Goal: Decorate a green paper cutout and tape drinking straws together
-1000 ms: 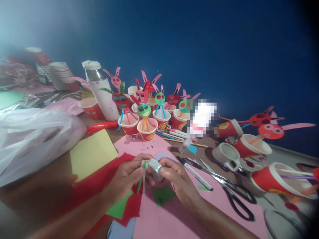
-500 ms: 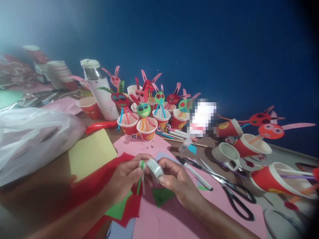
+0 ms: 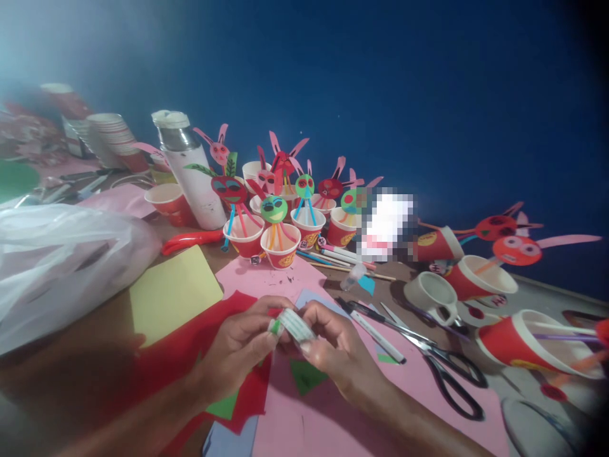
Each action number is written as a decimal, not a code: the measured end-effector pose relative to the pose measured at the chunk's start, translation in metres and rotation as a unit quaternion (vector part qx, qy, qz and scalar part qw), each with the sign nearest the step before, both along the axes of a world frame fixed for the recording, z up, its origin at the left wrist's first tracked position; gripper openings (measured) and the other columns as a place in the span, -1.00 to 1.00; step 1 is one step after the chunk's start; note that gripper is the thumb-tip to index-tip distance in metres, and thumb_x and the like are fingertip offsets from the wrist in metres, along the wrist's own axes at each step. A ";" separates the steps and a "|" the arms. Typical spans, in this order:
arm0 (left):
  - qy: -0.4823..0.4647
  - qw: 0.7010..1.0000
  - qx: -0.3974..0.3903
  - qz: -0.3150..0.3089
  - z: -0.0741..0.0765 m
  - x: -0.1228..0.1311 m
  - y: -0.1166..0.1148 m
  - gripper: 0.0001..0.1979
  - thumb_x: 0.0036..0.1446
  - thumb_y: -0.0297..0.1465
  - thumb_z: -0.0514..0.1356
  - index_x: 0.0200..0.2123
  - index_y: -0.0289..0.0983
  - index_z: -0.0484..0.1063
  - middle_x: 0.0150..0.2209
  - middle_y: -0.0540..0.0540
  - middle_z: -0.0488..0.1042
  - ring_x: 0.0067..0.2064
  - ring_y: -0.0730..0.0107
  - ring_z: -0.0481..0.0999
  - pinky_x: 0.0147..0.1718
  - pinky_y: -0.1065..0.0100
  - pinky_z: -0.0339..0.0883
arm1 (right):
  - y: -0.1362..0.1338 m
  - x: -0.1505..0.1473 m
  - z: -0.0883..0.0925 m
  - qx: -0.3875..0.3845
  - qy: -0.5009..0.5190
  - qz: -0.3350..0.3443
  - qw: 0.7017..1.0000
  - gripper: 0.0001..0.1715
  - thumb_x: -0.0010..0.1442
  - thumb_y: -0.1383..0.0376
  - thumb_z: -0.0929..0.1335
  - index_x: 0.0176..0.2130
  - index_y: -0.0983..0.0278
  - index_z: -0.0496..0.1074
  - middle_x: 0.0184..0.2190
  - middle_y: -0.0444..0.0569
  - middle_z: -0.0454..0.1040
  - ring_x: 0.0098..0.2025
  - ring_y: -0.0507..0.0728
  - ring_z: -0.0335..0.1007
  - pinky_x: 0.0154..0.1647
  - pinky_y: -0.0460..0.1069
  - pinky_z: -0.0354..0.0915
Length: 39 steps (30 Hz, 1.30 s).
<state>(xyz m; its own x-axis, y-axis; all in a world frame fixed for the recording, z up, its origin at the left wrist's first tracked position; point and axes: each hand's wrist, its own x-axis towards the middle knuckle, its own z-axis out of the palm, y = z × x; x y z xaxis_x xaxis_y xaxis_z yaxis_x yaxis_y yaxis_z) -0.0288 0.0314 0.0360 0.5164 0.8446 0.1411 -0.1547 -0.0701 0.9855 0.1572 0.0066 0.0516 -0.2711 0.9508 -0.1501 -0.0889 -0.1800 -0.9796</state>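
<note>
Both my hands meet over the sheets of red and pink paper at the table's near edge. My right hand grips a small roll of clear tape between thumb and fingers. My left hand pinches the roll's left end, where a small green piece shows at my fingertips. A green paper scrap lies just under the hands.
Black scissors and a pen lie to the right. Red paper cups with paper puppet faces on straws crowd the back, beside a white flask. More cups lie tipped at right. A plastic bag and yellow paper sit left.
The tape roll has turned in my hands to lie flatter, and the green strip that hung below my left fingers is now drawn up to the fingertips.
</note>
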 end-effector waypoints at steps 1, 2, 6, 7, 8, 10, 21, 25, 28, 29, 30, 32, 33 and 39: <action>0.003 1.000 0.005 0.001 0.000 0.000 0.000 -0.76 0.23 -0.31 0.11 -0.35 -0.25 0.55 -0.06 -0.18 0.33 -0.04 0.16 0.36 -0.06 0.29 0.23 | 0.000 0.000 0.000 0.000 0.001 0.002 1.000 -0.79 0.07 0.18 0.38 -0.42 0.26 0.32 -0.44 -0.11 0.37 -0.40 0.05 0.25 -0.38 -0.06 0.23; 0.005 1.000 0.009 0.001 0.000 0.000 0.001 -0.76 0.23 -0.32 0.11 -0.34 -0.26 0.55 -0.07 -0.18 0.33 -0.04 0.16 0.35 -0.07 0.29 0.23 | 0.001 0.000 -0.001 0.001 0.003 0.003 1.000 -0.79 0.06 0.18 0.38 -0.42 0.26 0.32 -0.44 -0.11 0.38 -0.40 0.06 0.25 -0.37 -0.06 0.23; 0.001 1.000 0.006 -0.004 -0.001 0.000 0.002 -0.76 0.22 -0.34 0.10 -0.33 -0.26 0.56 -0.10 -0.20 0.34 -0.09 0.17 0.36 -0.10 0.27 0.25 | 0.002 0.002 -0.004 0.001 0.015 0.012 1.000 -0.79 0.05 0.18 0.38 -0.39 0.26 0.34 -0.41 -0.10 0.40 -0.38 0.07 0.28 -0.36 -0.05 0.23; -0.001 1.000 0.004 -0.005 -0.002 0.000 0.002 -0.76 0.22 -0.34 0.10 -0.34 -0.26 0.56 -0.11 -0.20 0.34 -0.10 0.18 0.36 -0.11 0.27 0.25 | 0.002 0.002 -0.004 0.002 0.016 0.012 1.000 -0.80 0.06 0.18 0.38 -0.39 0.26 0.35 -0.41 -0.09 0.41 -0.38 0.07 0.28 -0.36 -0.05 0.23; -0.003 1.000 0.000 -0.006 -0.002 0.000 0.002 -0.77 0.22 -0.35 0.11 -0.34 -0.26 0.56 -0.11 -0.20 0.34 -0.12 0.19 0.37 -0.11 0.27 0.26 | 0.002 0.002 -0.005 0.002 0.016 0.013 1.000 -0.81 0.06 0.18 0.37 -0.38 0.26 0.35 -0.40 -0.09 0.41 -0.37 0.08 0.29 -0.36 -0.05 0.23; -0.006 1.000 -0.005 -0.006 -0.002 0.000 0.003 -0.77 0.22 -0.34 0.11 -0.35 -0.26 0.56 -0.11 -0.19 0.33 -0.13 0.20 0.36 -0.12 0.27 0.26 | 0.002 0.002 -0.006 0.003 0.015 0.016 1.000 -0.83 0.07 0.20 0.36 -0.38 0.26 0.35 -0.40 -0.10 0.40 -0.37 0.08 0.29 -0.35 -0.04 0.23; -0.077 0.994 -0.075 -0.021 -0.007 -0.002 0.003 -0.80 0.19 -0.32 0.16 -0.32 -0.26 0.57 0.01 -0.18 0.31 -0.25 0.32 0.45 -0.24 0.30 0.39 | 0.001 0.004 -0.003 0.003 0.049 0.026 0.998 -0.82 0.02 0.20 0.37 -0.37 0.25 0.35 -0.37 -0.07 0.43 -0.34 0.11 0.32 -0.34 -0.02 0.24; -0.157 0.970 -0.184 -0.016 -0.005 0.002 0.006 -0.85 0.12 -0.31 0.24 -0.36 -0.27 0.56 -0.08 -0.13 0.44 -0.36 0.40 0.52 -0.37 0.38 0.45 | 0.002 0.004 -0.002 -0.003 0.084 0.045 0.995 -0.80 0.03 0.19 0.38 -0.34 0.25 0.37 -0.35 -0.05 0.47 -0.32 0.12 0.36 -0.33 -0.01 0.24; -0.200 0.939 -0.278 -0.023 -0.005 0.004 0.009 -0.87 0.08 -0.33 0.28 -0.39 -0.28 0.54 -0.37 -0.09 0.54 -0.46 0.42 0.54 -0.45 0.46 0.44 | 0.004 0.002 -0.002 0.007 0.097 0.058 0.994 -0.80 0.08 0.19 0.38 -0.30 0.25 0.36 -0.34 -0.04 0.49 -0.30 0.13 0.38 -0.31 -0.01 0.23; -0.207 0.932 -0.298 -0.023 -0.005 0.004 0.010 -0.87 0.07 -0.33 0.28 -0.39 -0.29 0.53 -0.44 -0.08 0.54 -0.48 0.41 0.54 -0.46 0.47 0.44 | 0.004 0.001 -0.001 0.014 0.102 0.063 0.993 -0.80 0.10 0.20 0.37 -0.29 0.25 0.35 -0.32 -0.02 0.50 -0.29 0.13 0.39 -0.30 -0.01 0.23; -0.209 0.926 -0.314 -0.020 -0.006 0.004 0.010 -0.87 0.08 -0.34 0.28 -0.38 -0.30 0.53 -0.48 -0.08 0.54 -0.49 0.41 0.54 -0.47 0.47 0.44 | 0.005 0.000 -0.001 0.018 0.107 0.067 0.992 -0.82 0.12 0.21 0.37 -0.28 0.26 0.34 -0.31 -0.01 0.51 -0.28 0.12 0.39 -0.28 -0.01 0.22; -0.204 0.922 -0.329 -0.016 -0.007 0.005 0.011 -0.85 0.09 -0.33 0.27 -0.34 -0.31 0.52 -0.51 -0.08 0.54 -0.52 0.41 0.53 -0.49 0.46 0.44 | 0.005 -0.002 0.002 0.023 0.122 0.071 0.990 -0.86 0.15 0.25 0.35 -0.30 0.27 0.32 -0.33 -0.01 0.51 -0.30 0.10 0.39 -0.28 -0.01 0.21; -0.198 0.924 -0.327 -0.017 -0.007 0.006 0.010 -0.83 0.09 -0.32 0.27 -0.32 -0.31 0.52 -0.51 -0.09 0.54 -0.53 0.41 0.52 -0.51 0.45 0.45 | 0.005 -0.003 0.003 0.022 0.129 0.070 0.989 -0.87 0.15 0.26 0.35 -0.31 0.27 0.31 -0.35 -0.02 0.51 -0.32 0.09 0.38 -0.29 -0.02 0.21; -0.099 0.978 -0.183 -0.027 -0.003 0.005 0.004 -0.79 0.14 -0.29 0.22 -0.25 -0.29 0.56 -0.14 -0.17 0.48 -0.48 0.45 0.54 -0.47 0.45 0.44 | 0.005 -0.001 0.008 -0.021 0.031 0.021 0.999 -0.87 0.04 0.26 0.31 -0.43 0.27 0.27 -0.57 -0.16 0.34 -0.52 0.00 0.17 -0.50 -0.10 0.10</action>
